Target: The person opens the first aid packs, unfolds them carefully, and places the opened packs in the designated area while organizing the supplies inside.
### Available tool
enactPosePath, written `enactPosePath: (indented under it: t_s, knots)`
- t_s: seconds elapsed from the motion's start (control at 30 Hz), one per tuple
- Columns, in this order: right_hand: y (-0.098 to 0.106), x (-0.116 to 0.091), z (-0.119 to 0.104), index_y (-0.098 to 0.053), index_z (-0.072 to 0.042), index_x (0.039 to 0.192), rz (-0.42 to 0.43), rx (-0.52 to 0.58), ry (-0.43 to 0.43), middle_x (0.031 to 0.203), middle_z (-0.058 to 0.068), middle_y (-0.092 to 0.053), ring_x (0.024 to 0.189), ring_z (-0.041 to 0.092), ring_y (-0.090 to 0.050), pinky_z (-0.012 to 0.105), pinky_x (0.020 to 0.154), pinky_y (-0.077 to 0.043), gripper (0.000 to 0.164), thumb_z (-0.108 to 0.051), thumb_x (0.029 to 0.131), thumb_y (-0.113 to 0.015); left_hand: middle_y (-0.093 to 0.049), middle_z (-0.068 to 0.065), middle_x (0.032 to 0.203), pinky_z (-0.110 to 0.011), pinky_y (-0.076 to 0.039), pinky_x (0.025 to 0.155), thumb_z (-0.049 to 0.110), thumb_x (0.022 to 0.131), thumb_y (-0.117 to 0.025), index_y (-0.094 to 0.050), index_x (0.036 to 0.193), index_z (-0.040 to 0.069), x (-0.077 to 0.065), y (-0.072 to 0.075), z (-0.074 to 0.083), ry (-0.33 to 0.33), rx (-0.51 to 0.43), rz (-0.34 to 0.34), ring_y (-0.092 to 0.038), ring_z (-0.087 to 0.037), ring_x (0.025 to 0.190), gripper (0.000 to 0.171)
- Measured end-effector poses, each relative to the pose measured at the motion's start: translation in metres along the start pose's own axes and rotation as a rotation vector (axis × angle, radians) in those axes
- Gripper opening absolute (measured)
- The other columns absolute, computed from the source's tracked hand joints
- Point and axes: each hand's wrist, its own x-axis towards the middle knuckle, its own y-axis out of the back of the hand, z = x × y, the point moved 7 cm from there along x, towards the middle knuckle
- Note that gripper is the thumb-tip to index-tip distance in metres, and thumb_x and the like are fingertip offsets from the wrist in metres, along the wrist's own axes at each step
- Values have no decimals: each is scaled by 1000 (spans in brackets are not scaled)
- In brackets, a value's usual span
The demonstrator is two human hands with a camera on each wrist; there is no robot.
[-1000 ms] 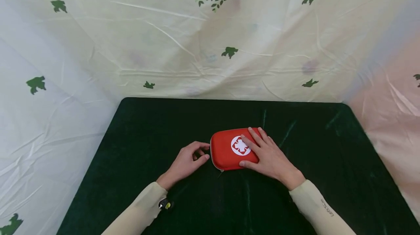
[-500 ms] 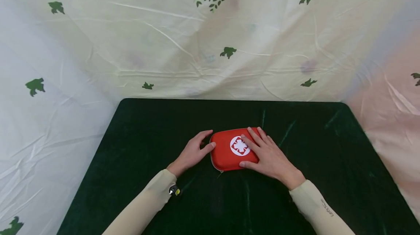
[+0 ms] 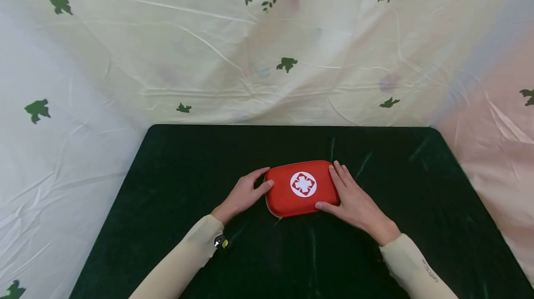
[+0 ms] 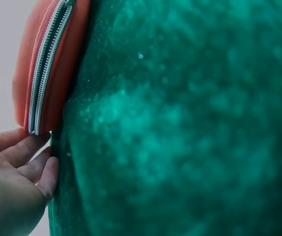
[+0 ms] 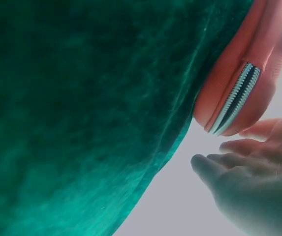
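Note:
A red zippered first-aid case [image 3: 288, 197] with a white round emblem lies flat on the dark green cloth. My left hand [image 3: 242, 197] is at its left end, thumb over the top edge and fingers along the side. In the left wrist view the fingertips touch the case's end, and the silver zipper [image 4: 45, 73] has its two tooth rows apart. My right hand [image 3: 359, 208] lies along the right end, fingers extended, thumb by the near edge. The right wrist view has these fingers spread, close under the case's end; the tooth rows of the zipper [image 5: 234, 101] also stand apart there.
The green cloth [image 3: 208, 146] covers a table with rounded far corners. Pale fabric [image 3: 233, 81] with green bird and leaf prints hangs behind and at both sides. A small dark round object [image 3: 221, 242] sits at the left wrist.
My left hand has moved up and right, its thumb now over the case's left edge. My right hand has slid right, off the emblem, to the right end. The case stays nearly in place.

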Motion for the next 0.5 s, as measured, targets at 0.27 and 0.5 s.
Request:
enactPosePath:
  t_s: [0.27, 0.5]
  knots:
    - [2, -12, 12, -13, -10, 156, -31, 38, -67, 160, 11, -15, 142, 33, -24, 55, 104, -36, 107, -73, 81, -55, -43, -4, 148, -45, -35, 108, 58, 94, -49, -40, 148, 16, 2, -1, -1, -10, 8, 0, -41, -21, 134, 69]
    - [9, -18, 17, -24, -5, 153, -12, 48, -67, 156, 15, -27, 137, 35, -34, 54, 103, -38, 102, -68, 82, -60, -44, -5, 148, -47, -35, 107, 58, 94, -49, -41, 148, 17, 2, -1, 0, -9, 3, 2, -42, -22, 133, 68]
